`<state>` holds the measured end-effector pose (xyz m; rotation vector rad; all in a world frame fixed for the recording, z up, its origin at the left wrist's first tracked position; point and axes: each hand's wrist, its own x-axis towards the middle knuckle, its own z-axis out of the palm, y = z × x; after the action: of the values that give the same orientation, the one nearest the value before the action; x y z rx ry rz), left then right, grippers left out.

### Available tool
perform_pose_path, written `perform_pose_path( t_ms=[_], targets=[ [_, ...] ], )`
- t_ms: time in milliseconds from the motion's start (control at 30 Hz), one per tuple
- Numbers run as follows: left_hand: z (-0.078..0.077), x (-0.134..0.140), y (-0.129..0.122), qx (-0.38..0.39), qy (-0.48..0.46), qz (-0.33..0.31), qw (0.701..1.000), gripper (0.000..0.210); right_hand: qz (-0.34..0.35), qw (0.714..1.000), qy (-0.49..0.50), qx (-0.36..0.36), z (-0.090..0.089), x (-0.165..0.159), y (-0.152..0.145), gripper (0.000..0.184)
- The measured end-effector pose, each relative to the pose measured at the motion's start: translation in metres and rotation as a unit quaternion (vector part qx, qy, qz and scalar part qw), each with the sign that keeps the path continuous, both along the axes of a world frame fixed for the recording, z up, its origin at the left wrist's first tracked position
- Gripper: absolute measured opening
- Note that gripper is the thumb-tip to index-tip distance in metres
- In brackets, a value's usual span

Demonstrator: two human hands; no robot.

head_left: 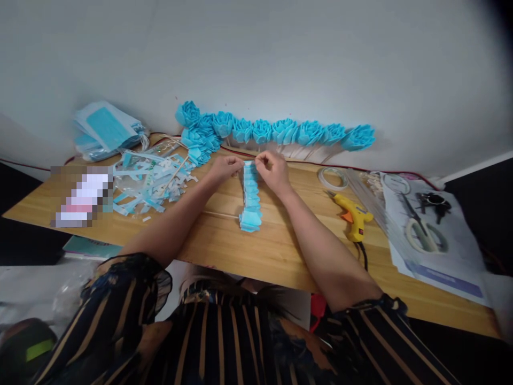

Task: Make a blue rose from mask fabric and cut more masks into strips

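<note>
A light-blue pleated strip (251, 193) lies lengthwise on the table before me, its layers overlapping like petals. At its near end is a wider blue bunch (251, 219), with a thin stick (222, 215) reaching left from it. My left hand (225, 168) pinches the far end of the strip at its left edge. On the opposite edge, my right hand (274, 171) has thumb and fingers closed on the same end. The fingertips partly cover that end.
Blue flowers on sticks (262, 131) line the wall. Blue and white scraps (154, 179) and stacked face masks (108, 128) are left. To the right are a tape roll (333, 179), a yellow glue gun (352, 214), scissors (420, 230) and keys (435, 203). A blurred-out object (82, 198) lies far left.
</note>
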<state>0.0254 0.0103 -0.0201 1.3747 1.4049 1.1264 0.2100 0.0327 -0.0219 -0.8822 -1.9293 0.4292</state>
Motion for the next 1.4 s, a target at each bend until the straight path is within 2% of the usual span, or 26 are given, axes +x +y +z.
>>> perform_pose_path(
  t_ms=[133,433,967,1067,1200,1300,1400],
  targets=[
    [0.002,0.001,-0.003,0.008,-0.005,-0.01,1.0,0.01,-0.013,0.996,-0.079,0.039,-0.003,-0.001,-0.001,0.013],
    [-0.002,-0.001,-0.003,0.053,0.0,-0.042,0.998,0.016,-0.024,0.99,-0.127,0.064,-0.007,0.0,0.001,0.017],
    [-0.007,-0.003,0.0,0.101,0.039,-0.055,0.993,0.018,-0.002,0.991,-0.112,0.075,-0.009,-0.001,0.002,0.014],
    [-0.008,-0.003,0.001,0.099,0.038,-0.051,0.993,0.019,0.013,0.995,-0.088,0.048,-0.009,0.001,0.003,0.016],
    [-0.005,-0.003,0.0,0.092,0.014,-0.063,0.994,0.018,0.042,0.998,0.035,-0.039,-0.01,0.009,0.009,0.021],
    [-0.003,-0.003,-0.002,0.086,0.01,-0.081,0.993,0.017,0.062,0.982,0.137,-0.115,-0.015,0.013,0.015,0.025],
    [-0.004,-0.004,-0.001,0.079,-0.002,-0.098,0.992,0.016,0.121,0.96,0.169,-0.191,-0.021,0.012,0.018,0.037]
  ],
)
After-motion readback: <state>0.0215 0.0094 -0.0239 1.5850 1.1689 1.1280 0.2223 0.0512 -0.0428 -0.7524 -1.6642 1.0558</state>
